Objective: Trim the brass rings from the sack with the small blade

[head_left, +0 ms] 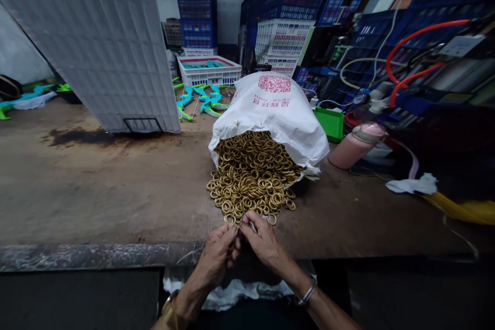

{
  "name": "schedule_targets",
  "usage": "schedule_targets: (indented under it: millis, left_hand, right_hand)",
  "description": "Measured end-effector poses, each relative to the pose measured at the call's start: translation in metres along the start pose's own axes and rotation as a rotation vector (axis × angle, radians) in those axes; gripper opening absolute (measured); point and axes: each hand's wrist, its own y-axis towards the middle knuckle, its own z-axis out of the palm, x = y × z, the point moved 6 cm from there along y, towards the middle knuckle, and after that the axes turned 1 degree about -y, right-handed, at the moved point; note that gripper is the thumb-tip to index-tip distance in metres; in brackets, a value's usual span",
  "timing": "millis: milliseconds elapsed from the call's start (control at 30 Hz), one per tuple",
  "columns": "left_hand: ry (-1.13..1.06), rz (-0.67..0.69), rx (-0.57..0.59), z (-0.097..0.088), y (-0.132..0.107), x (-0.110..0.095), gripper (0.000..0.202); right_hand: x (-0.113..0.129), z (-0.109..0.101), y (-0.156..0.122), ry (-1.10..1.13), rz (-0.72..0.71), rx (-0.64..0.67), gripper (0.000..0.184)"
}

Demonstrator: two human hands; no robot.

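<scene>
Many gold-coloured rings (251, 185) spill from the mouth of a white woven sack (266, 108) that lies on its side on the table. Just in front of the pile's near edge, my left hand (220, 250) is closed, thumb and forefinger pinched together. My right hand (262, 240) meets it fingertip to fingertip, also pinching, beside the nearest rings. Whatever sits between the fingertips is too small and covered to make out. Below my hands, a crumpled white bag (232, 294) shows partly under the table edge.
A tall grey-white panel (108, 51) stands on the wooden table (116, 185) at left. Behind are blue-and-green plastic pieces (207, 100), a white crate (211, 75) and stacked blue crates (197, 15). A pink bottle (353, 147) and a green tray (328, 124) stand right of the sack.
</scene>
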Motion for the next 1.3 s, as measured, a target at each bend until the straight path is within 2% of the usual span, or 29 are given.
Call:
schedule_targets:
  millis: [400,667,833,1000,1200,1300]
  left_hand:
    - [0.043,-0.041,0.126,0.007,-0.007,-0.01,0.032]
    - [0.072,0.007,0.081,0.0,-0.007,-0.004,0.032]
    - [0.085,0.047,0.039,-0.004,-0.006,-0.006,0.033]
    - [0.14,0.127,0.068,-0.002,-0.006,-0.012,0.033]
    - [0.224,0.241,0.066,0.002,-0.009,-0.018,0.033]
    - [0.216,0.181,0.059,0.001,-0.013,-0.014,0.034]
  right_hand:
    - [-0.013,0.006,-0.003,0.175,0.061,0.022,0.014]
    - [-0.009,0.005,-0.004,0.128,0.02,0.022,0.015]
    - [-0.008,-0.001,-0.009,-0.121,-0.03,-0.032,0.014]
    - [-0.008,0.008,-0.017,-0.361,-0.067,0.118,0.02]
    - [-0.014,0.014,-0.022,-0.605,-0.095,0.187,0.028]
    - [-0.021,0.011,-0.021,-0.689,-0.109,0.168,0.03]
